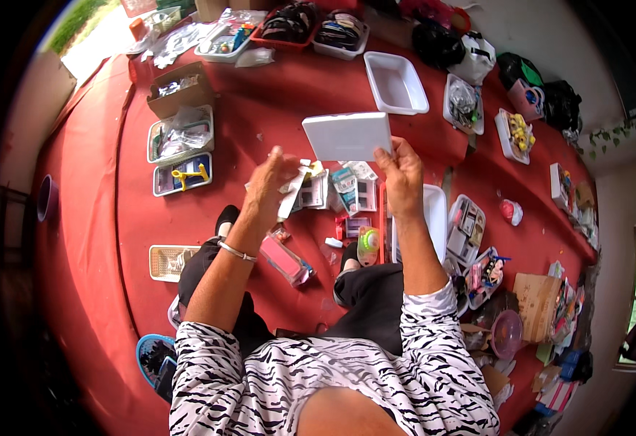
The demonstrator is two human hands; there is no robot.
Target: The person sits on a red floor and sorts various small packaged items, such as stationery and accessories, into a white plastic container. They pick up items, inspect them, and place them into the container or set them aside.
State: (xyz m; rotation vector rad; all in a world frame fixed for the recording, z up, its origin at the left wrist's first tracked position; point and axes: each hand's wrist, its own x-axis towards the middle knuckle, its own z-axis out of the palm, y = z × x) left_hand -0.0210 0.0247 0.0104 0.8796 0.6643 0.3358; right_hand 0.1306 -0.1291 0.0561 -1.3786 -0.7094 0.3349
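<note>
Sheeting [78, 254], wide and red, spreads beneath everything; on it, beyond the hands and to the right, sits a white tub [396, 76]; nearer, a flat white box [347, 138] is held up just ahead of the person, its long axis running roughly left to right; the right hand [403, 171] is the nearer one, pinching the box's lower right corner, thumb on the near face; the left hand [267, 182] hangs to the left of the box and slightly lower, apart from it, fingers blurred and seemingly parted; a pink-topped pack [284, 258] lies between the legs; smallest, a white strip [291, 195] shows beside the left hand, and whether those fingers grip it cannot be told.
</note>
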